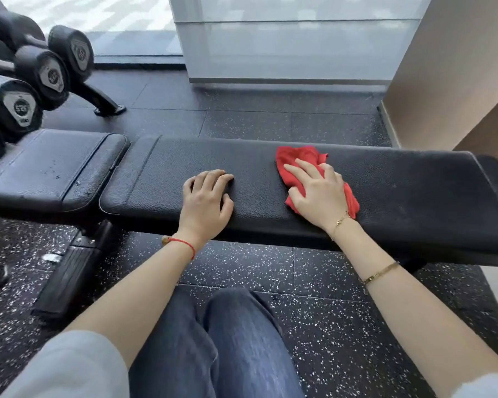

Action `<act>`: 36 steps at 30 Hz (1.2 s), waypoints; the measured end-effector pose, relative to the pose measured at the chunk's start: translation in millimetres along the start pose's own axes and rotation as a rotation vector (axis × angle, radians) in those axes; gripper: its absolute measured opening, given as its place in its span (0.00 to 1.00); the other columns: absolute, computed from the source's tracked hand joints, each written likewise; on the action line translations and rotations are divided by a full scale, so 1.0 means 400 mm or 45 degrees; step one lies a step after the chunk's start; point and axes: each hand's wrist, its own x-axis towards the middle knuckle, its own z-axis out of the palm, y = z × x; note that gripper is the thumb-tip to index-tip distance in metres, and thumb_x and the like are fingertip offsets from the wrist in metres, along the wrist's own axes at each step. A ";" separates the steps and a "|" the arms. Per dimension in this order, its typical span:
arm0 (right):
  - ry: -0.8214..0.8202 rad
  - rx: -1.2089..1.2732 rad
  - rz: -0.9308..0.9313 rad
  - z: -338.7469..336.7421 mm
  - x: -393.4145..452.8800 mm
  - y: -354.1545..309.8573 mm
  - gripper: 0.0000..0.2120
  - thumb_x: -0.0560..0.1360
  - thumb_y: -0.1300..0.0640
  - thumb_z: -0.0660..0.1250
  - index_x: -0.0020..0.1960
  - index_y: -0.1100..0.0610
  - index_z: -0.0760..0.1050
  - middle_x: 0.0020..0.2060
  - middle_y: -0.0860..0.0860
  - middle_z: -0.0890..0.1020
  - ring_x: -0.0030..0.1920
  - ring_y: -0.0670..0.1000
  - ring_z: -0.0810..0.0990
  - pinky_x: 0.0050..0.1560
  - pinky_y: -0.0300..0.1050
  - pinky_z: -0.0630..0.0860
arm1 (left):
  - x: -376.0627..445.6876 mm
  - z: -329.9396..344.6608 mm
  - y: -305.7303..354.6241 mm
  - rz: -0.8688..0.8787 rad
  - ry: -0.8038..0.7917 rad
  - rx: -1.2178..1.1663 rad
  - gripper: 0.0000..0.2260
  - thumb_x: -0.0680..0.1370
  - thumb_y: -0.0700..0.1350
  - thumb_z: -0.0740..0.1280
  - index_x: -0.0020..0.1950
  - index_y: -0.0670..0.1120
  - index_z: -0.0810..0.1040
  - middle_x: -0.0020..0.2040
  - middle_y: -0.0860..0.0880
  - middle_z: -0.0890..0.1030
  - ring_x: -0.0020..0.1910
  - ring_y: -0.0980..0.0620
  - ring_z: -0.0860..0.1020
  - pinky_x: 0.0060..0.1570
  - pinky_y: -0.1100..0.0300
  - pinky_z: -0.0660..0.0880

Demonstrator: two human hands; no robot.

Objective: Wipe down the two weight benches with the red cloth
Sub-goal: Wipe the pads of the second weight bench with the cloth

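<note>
Closest to the camera are the knees in dark jeans [213, 340], over a black speckled floor [328, 326], with both bare forearms reaching out from grey sleeves. The left wrist has a red string [184, 244], the right one a couple of thin gold bracelets [380, 272].

Then the table [385, 191], a long black padded one running left to right across the view. The left hand [206, 201] just rests on the pad with its fingers bent at the knuckles, tips on the leather, holding nothing, so that grip is loose and empty.

The right hand [318, 193] is flat on the cloth [296, 156], fingers straight and spread, pressing it into the pad instead of clutching it. The red cloth sits right under the palm: a bunched part pokes out past the fingertips on the far side, and a strip shows along the hand's right edge down near the wrist. It's about mid-length on the table, to the right of the left hand.

Off to the left is the separate seat pad [49, 165], scuffed and speckled. Behind that, black dumbbells [52, 73] on a rack, and further back a frosted glass panel [293, 38].
</note>
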 end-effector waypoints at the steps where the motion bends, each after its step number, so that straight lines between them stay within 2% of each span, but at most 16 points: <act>1: -0.016 0.001 0.036 0.004 0.028 -0.001 0.25 0.75 0.44 0.56 0.72 0.40 0.66 0.74 0.43 0.67 0.70 0.59 0.63 0.70 0.52 0.56 | 0.003 -0.001 0.001 -0.003 -0.010 0.008 0.18 0.76 0.48 0.58 0.64 0.49 0.74 0.65 0.51 0.75 0.65 0.47 0.71 0.67 0.47 0.64; 5: -0.084 -0.016 0.016 0.028 0.118 -0.045 0.25 0.76 0.43 0.56 0.73 0.40 0.63 0.75 0.44 0.64 0.72 0.60 0.59 0.72 0.55 0.54 | 0.008 0.007 -0.006 0.011 -0.007 0.051 0.18 0.76 0.48 0.57 0.65 0.49 0.73 0.65 0.50 0.74 0.65 0.46 0.71 0.66 0.46 0.64; 8: -0.067 -0.024 -0.052 0.025 0.127 -0.053 0.25 0.76 0.44 0.56 0.73 0.39 0.64 0.74 0.43 0.65 0.71 0.59 0.61 0.72 0.54 0.56 | 0.011 0.018 -0.007 -0.002 0.027 0.073 0.18 0.77 0.49 0.57 0.64 0.49 0.74 0.64 0.50 0.75 0.65 0.45 0.71 0.65 0.45 0.65; 15: -0.075 0.031 -0.379 0.004 -0.066 -0.083 0.26 0.74 0.45 0.56 0.72 0.39 0.66 0.72 0.39 0.68 0.67 0.56 0.66 0.70 0.53 0.60 | 0.009 0.022 0.002 -0.022 0.075 0.072 0.17 0.76 0.48 0.58 0.63 0.48 0.76 0.64 0.50 0.76 0.65 0.45 0.73 0.66 0.44 0.66; 18: -0.023 0.057 -0.304 -0.007 -0.070 -0.028 0.26 0.73 0.44 0.54 0.71 0.39 0.68 0.71 0.38 0.69 0.67 0.55 0.67 0.69 0.52 0.61 | 0.005 0.025 0.004 -0.018 0.086 0.083 0.17 0.76 0.48 0.58 0.64 0.48 0.76 0.64 0.50 0.76 0.65 0.45 0.73 0.67 0.45 0.66; 24: -0.018 -0.002 0.076 0.010 0.095 -0.004 0.24 0.76 0.45 0.57 0.72 0.39 0.66 0.74 0.42 0.66 0.70 0.59 0.63 0.71 0.52 0.58 | 0.002 0.029 0.000 -0.002 0.064 0.105 0.18 0.77 0.47 0.58 0.65 0.47 0.75 0.65 0.49 0.75 0.66 0.45 0.72 0.68 0.44 0.65; 26: -0.062 0.015 0.057 0.023 0.139 -0.065 0.23 0.77 0.46 0.57 0.73 0.40 0.65 0.74 0.42 0.65 0.70 0.60 0.62 0.70 0.53 0.57 | 0.004 0.027 0.004 -0.004 0.047 0.121 0.18 0.77 0.47 0.58 0.65 0.47 0.74 0.65 0.49 0.75 0.66 0.45 0.72 0.68 0.44 0.65; 30: -0.119 0.003 -0.216 0.051 0.083 -0.194 0.24 0.77 0.45 0.57 0.73 0.40 0.64 0.74 0.41 0.65 0.70 0.59 0.63 0.70 0.53 0.57 | 0.007 0.014 0.009 -0.026 -0.003 0.113 0.19 0.76 0.47 0.58 0.65 0.46 0.74 0.66 0.48 0.75 0.66 0.44 0.72 0.69 0.44 0.65; 32: -0.102 0.027 -0.254 0.043 0.025 -0.184 0.25 0.76 0.46 0.57 0.73 0.41 0.65 0.73 0.41 0.66 0.69 0.59 0.64 0.70 0.53 0.57 | 0.012 0.005 0.010 -0.022 -0.026 0.088 0.19 0.75 0.47 0.58 0.64 0.46 0.75 0.65 0.47 0.76 0.65 0.43 0.72 0.69 0.45 0.65; 36: 0.030 0.065 -0.169 0.013 -0.060 -0.070 0.25 0.73 0.45 0.56 0.70 0.40 0.69 0.71 0.40 0.70 0.66 0.57 0.68 0.69 0.53 0.61 | 0.031 -0.005 0.016 -0.067 -0.038 0.003 0.16 0.75 0.46 0.60 0.61 0.46 0.76 0.63 0.47 0.76 0.65 0.43 0.72 0.67 0.47 0.64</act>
